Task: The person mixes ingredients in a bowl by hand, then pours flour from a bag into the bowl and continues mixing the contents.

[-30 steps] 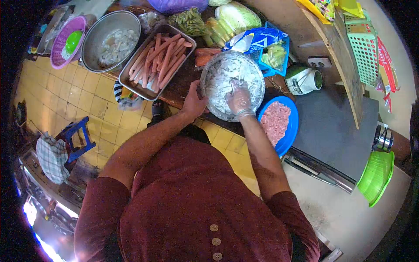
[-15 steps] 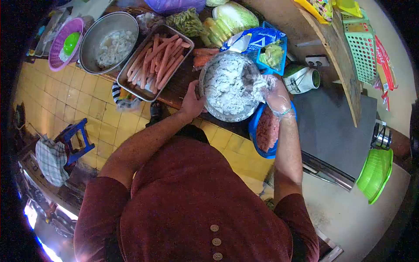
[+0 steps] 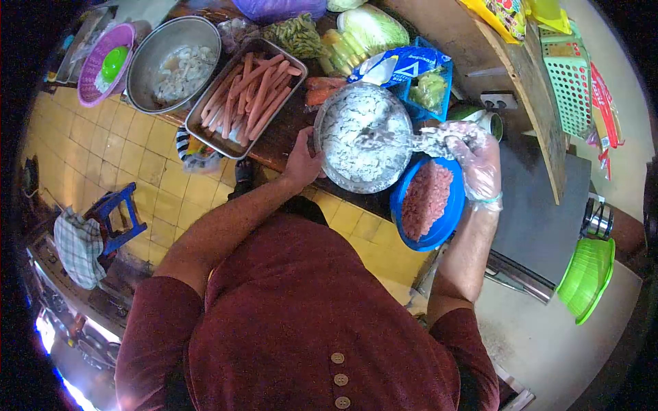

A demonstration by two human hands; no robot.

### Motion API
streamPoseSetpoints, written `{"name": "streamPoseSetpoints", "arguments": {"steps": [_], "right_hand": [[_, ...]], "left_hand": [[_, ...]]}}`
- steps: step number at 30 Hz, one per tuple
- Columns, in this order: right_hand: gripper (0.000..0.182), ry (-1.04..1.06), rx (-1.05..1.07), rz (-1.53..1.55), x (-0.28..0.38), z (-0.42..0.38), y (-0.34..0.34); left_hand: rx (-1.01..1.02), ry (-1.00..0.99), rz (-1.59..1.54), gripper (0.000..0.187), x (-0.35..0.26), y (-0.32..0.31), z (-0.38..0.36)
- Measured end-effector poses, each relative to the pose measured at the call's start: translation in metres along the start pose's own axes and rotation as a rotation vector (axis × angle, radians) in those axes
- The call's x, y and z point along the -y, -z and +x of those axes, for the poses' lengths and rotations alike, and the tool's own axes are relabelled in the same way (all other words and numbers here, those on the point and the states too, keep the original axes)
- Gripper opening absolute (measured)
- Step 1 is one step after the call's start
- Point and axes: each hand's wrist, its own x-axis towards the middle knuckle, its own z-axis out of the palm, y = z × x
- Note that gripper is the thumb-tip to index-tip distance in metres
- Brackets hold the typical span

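Observation:
A round metal bowl (image 3: 362, 185) of white, lumpy powder stands in front of me. My bare left hand (image 3: 303, 161) grips its left rim, fingers close together. In a clear plastic glove dusted with white, my right hand (image 3: 476, 159) is closed on one end of a whitish, floury strip (image 3: 430, 142). That strip stretches across the bowl's right rim; what it is made of is too blurred to tell. Below it, the blue bowl (image 3: 449, 219) holds pink minced meat (image 3: 426, 198).
Left of the metal bowl are a tray (image 3: 236, 152) of pink sticks, a metal pot (image 3: 131, 82) and a purple basket (image 3: 86, 85). Behind lie cabbage (image 3: 373, 29), a blue packet (image 3: 401, 65) and a blue basket (image 3: 445, 103). A wooden board (image 3: 538, 109) rises at right.
My right hand has moved right, away from the metal bowl, and the floury strip now spans from the rim to it. More of the blue bowl shows. My left hand has stayed put.

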Motion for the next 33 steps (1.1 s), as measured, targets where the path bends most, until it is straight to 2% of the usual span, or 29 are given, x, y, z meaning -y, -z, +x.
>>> {"name": "streamPoseSetpoints", "arguments": {"steps": [2,5,8,10,12,13,18,20,22,24,25,26,27,28,30,31,32,33], "right_hand": [[0.017,-0.033,-0.023,-0.035,0.012,-0.004,0.004],[0.021,0.065,-0.118,0.066,0.023,-0.005,0.002],[0.022,0.085,-0.176,0.015,0.029,-0.005,-0.003],[0.025,0.143,-0.179,0.209,0.034,-0.006,-0.003],[0.028,0.201,-0.297,0.252,0.038,-0.009,0.001],[0.029,0.289,-0.286,0.284,0.042,-0.011,0.001],[0.035,0.358,-0.289,0.242,0.058,-0.018,0.005],[0.026,0.268,-0.337,0.168,0.05,-0.009,-0.014],[0.02,0.021,-0.043,0.091,0.011,0.002,-0.012],[0.016,0.006,0.241,-0.286,-0.04,0.018,-0.009],[0.015,-0.057,0.306,-0.437,-0.05,0.025,-0.013],[0.015,-0.121,0.371,-0.587,-0.059,0.033,-0.019],[0.017,-0.127,0.331,-0.621,-0.076,0.042,-0.024],[0.018,-0.152,0.264,-0.6,-0.093,0.057,-0.032],[0.026,-0.206,0.16,-0.575,-0.129,0.094,-0.049],[0.04,-0.074,0.154,-0.559,-0.142,0.11,-0.059],[0.059,-0.006,0.132,-0.754,-0.178,0.132,-0.065],[0.064,-0.101,0.113,-0.835,-0.159,0.13,-0.083]], "left_hand": [[0.008,-0.011,-0.019,0.061,0.008,0.0,0.004],[0.004,-0.024,-0.008,0.06,0.011,0.001,0.005],[0.012,-0.012,-0.021,0.061,0.006,0.0,0.004],[0.009,0.008,-0.06,0.061,0.009,0.001,0.004],[0.023,0.029,-0.044,0.061,0.01,0.001,0.004],[0.025,0.029,-0.045,0.061,0.011,0.001,0.005],[0.029,0.0,-0.038,0.062,0.008,0.002,0.004],[0.021,0.002,-0.025,0.061,-0.003,0.001,-0.002],[0.009,0.002,-0.009,0.061,-0.006,0.002,-0.003],[-0.034,-0.097,0.25,0.061,0.0,0.003,0.0],[-0.036,-0.097,0.251,0.061,-0.004,0.003,-0.002],[-0.019,-0.012,0.127,0.061,-0.011,0.002,-0.004],[0.0,0.073,0.004,0.06,-0.015,0.001,-0.007],[-0.005,0.072,0.008,0.06,-0.014,0.0,-0.007],[-0.061,-0.065,0.16,0.06,-0.008,0.0,-0.006],[-0.07,-0.068,0.168,0.06,0.0,-0.001,0.001],[-0.059,-0.125,0.097,0.06,0.014,-0.003,0.007],[-0.049,-0.18,0.026,0.059,0.016,-0.003,0.008]]}}
